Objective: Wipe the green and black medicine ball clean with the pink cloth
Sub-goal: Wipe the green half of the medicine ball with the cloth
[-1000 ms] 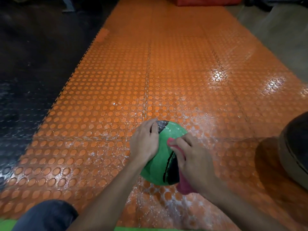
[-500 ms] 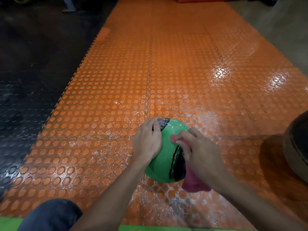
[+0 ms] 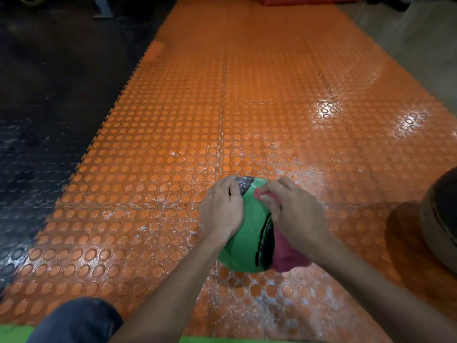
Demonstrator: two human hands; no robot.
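- Head view, looking down: a green and black ball [image 3: 248, 233] sits on the orange studded mat [image 3: 173, 144], low and a little right of the middle, between the two forearms.
- The left hand [image 3: 221, 211] cups the ball's left side. Its palm lies flat against the green and its fingers curve over the top, with the fingertips reaching a black patch there.
- The right hand [image 3: 294, 216] lies on the ball's upper right side, its fingers bent and clenched on a pink cloth [image 3: 286, 256], which it presses to the ball.
- A small fold of the cloth shows at the fingertips near the top of the ball. The bulk of it hangs bunched under the palm, against the ball's lower right side and beside a black stripe.
- The mat is glossy, with pale whitish smears around and beyond the ball and bright glare spots to the right.
- Left of the mat lies a dark studded floor [image 3: 49, 107], meeting it along a toothed edge.
- A dark round object [image 3: 442, 219] is cut off by the right edge, well apart from the ball; what it is cannot be told.
- A knee in dark cloth [image 3: 79, 320] shows at the lower left, with a green strip [image 3: 14, 334] along the bottom edge.
- Something red [image 3: 296, 0] lies at the far end of the mat.
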